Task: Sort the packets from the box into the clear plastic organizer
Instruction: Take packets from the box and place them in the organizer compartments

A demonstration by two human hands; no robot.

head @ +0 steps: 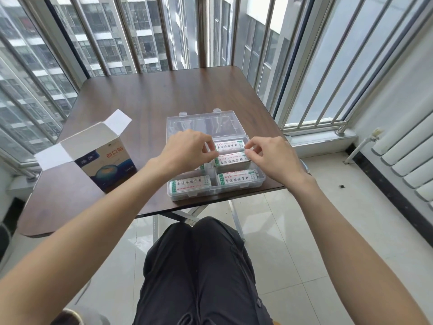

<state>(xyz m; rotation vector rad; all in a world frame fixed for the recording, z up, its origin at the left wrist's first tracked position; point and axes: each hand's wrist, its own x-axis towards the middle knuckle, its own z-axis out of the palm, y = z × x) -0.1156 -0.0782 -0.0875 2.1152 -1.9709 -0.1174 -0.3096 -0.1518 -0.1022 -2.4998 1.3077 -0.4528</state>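
**Four packet stacks visible as both hands seat another**

Two hands work one stack of packets point(230, 158) over the organizer point(260, 181): the left hand point(185, 148) pinches its left end, the right hand point(269, 156) its right end, likely to lower it level into a right-hand compartment. Three more stacks show in other compartments; a fifth may hide under the left hand. One box point(103, 158) stands open on the desk point(145, 95), just left.
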